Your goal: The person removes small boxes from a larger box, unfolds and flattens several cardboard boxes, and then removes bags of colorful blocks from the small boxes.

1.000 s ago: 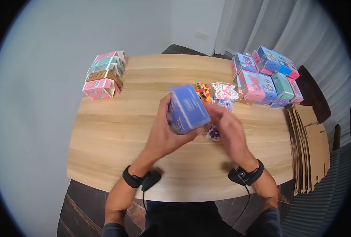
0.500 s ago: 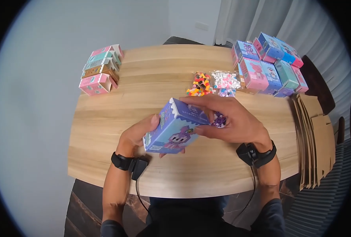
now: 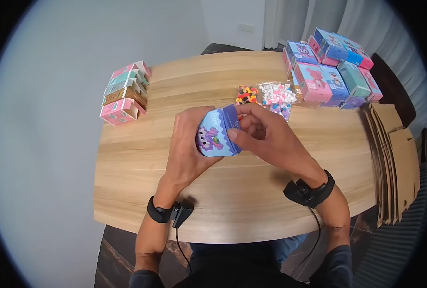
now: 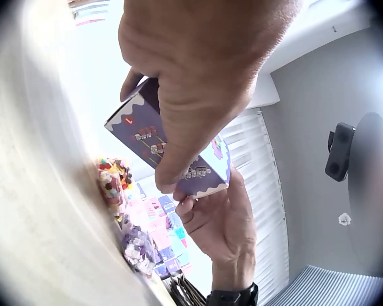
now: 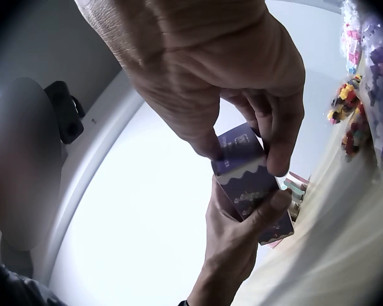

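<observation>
A small purple and blue box (image 3: pixel 213 137) with a picture on its front is held above the table in both hands. The left hand (image 3: pixel 182 144) grips it round its left side, thumb along one face in the left wrist view (image 4: pixel 191 83). At the box's other end, the right hand (image 3: pixel 283 141) pinches the purple end panel between thumb and fingers; the right wrist view shows that panel (image 5: pixel 237 146) between them. Just beyond the hands lie a bag of red, yellow and black pieces (image 3: pixel 247 94) and a bag of white and pink pieces (image 3: pixel 276 93).
Several colourful boxes (image 3: pixel 338 84) are stacked at the table's back right. A row of pink, green and brown boxes (image 3: pixel 120 111) with raised flaps stands at the left. Flattened cardboard (image 3: pixel 398 158) leans at the right edge. A bag of purple pieces (image 4: pixel 139 248) shows in the left wrist view.
The box has been turned and lifted, so its picture faces more toward the head camera. The left hand has moved up and right round it; the right hand has shifted to its end.
</observation>
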### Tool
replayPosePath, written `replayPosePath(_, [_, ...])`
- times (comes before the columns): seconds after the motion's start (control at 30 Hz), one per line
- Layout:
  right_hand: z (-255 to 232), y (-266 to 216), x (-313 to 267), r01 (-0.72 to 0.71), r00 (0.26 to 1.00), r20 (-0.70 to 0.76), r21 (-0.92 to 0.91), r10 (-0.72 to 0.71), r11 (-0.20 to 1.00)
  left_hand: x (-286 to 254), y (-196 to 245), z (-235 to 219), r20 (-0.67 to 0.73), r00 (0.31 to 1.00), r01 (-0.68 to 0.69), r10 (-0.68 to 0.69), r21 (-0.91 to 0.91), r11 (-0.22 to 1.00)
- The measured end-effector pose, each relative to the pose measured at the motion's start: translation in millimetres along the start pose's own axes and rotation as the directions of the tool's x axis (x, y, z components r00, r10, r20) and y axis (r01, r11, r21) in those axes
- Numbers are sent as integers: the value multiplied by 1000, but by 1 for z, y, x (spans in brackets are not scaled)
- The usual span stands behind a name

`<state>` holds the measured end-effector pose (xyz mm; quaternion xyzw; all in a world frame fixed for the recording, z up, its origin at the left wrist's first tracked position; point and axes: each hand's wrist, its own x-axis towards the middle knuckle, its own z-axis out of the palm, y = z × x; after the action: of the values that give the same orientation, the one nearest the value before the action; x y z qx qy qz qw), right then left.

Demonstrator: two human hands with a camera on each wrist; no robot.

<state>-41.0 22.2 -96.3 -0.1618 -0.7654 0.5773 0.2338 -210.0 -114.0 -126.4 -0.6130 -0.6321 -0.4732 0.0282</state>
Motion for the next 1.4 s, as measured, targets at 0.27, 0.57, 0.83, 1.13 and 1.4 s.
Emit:
replayPosePath(0.27, [2,-9,-6,-15,994,-104,-341,-21,940,0,-1,-2,41,995,100,-95,-147,984])
replayPosePath(0.57, [2,7,-3,282,919,-56,-600,-390,749,1,9,-5,-37,978,-188,203,254,949])
replayPosePath(0.83, [-6,-5,-3,139,989,-42,-59,-142,989,-1,18,-5,-61,976,-183,208,287,940])
replayPosePath(1.13, [-7,18,2,197,956,-166,-244,-241,950,-2,16,3,-57,984,-136,166,351,926])
replayPosePath(1.4, [-87,0,7,-58,952,-302,-352,-54,934,-5,-10,-39,-128,986,-31,112,510,860])
